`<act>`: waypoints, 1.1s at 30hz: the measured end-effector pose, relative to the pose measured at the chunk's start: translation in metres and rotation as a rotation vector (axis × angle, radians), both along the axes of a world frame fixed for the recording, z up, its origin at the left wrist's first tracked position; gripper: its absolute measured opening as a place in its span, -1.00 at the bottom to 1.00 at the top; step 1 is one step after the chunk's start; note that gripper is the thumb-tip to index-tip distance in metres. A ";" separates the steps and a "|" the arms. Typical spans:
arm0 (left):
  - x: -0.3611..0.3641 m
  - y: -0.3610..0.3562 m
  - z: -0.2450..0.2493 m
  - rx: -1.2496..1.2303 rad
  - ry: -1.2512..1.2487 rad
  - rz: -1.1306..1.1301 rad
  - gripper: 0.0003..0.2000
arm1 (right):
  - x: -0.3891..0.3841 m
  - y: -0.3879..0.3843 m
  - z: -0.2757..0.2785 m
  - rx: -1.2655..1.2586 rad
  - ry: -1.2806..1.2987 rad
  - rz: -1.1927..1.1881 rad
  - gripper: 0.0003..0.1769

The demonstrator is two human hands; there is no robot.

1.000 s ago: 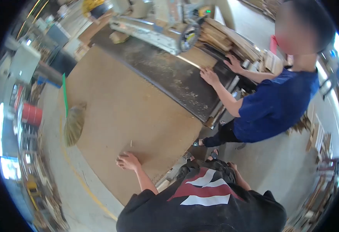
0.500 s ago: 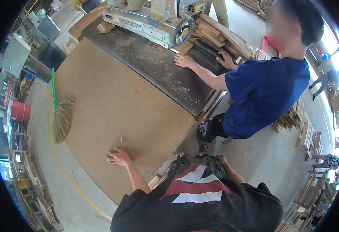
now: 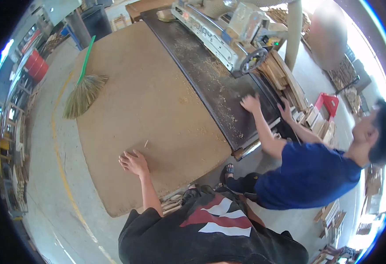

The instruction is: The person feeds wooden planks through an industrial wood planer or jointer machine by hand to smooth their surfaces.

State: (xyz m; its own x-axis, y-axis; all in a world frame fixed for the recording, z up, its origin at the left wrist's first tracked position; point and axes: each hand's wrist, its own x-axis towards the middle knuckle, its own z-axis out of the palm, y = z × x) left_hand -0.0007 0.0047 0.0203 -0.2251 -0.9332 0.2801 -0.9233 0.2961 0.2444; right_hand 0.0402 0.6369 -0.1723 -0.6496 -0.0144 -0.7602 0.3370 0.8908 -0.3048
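My left hand (image 3: pixel 134 163) rests on the big brown board (image 3: pixel 127 101), fingers spread, holding nothing. Just beyond its fingertips lies a small pale wood sliver (image 3: pixel 146 143). My right hand is out of sight beside my body. Farther left on the board is a broom (image 3: pixel 85 94) with a green handle and straw bristles. Along the board's right side runs the dark machine bed (image 3: pixel 210 83), strewn with wood shavings.
A woodworking machine (image 3: pixel 210 37) with a handwheel (image 3: pixel 253 60) spans the bed. A co-worker in a blue shirt (image 3: pixel 316 176) stands at right, one hand (image 3: pixel 251 104) over the bed. Wood strips (image 3: pixel 285 79) are stacked behind; a red drum (image 3: pixel 36 65) stands at left.
The view has swung, shifting the machine and co-worker rightward. My left hand stays on the board with its fingers more spread. My right hand has gone from sight. The co-worker's hand has left the machine's edge.
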 end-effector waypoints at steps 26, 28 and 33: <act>-0.105 0.066 -0.022 0.069 0.089 -0.197 -0.51 | -0.256 0.149 -0.064 -0.211 -0.009 0.335 -0.47; -0.126 0.091 -0.028 0.058 0.100 -0.297 -0.56 | -0.275 0.134 -0.058 -0.396 -0.063 -0.016 -0.49; -0.112 0.236 -0.024 -0.047 0.150 -0.463 -0.62 | -0.306 0.152 -0.002 -0.470 -0.257 -0.680 -0.58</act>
State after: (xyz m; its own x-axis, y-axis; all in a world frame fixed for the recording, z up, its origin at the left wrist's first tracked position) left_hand -0.1129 0.2408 -0.0037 -0.5675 -0.7298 0.3811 -0.6474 0.6816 0.3411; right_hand -0.2654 0.7891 -0.1745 -0.4396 -0.0346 -0.8975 0.8601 0.2718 -0.4318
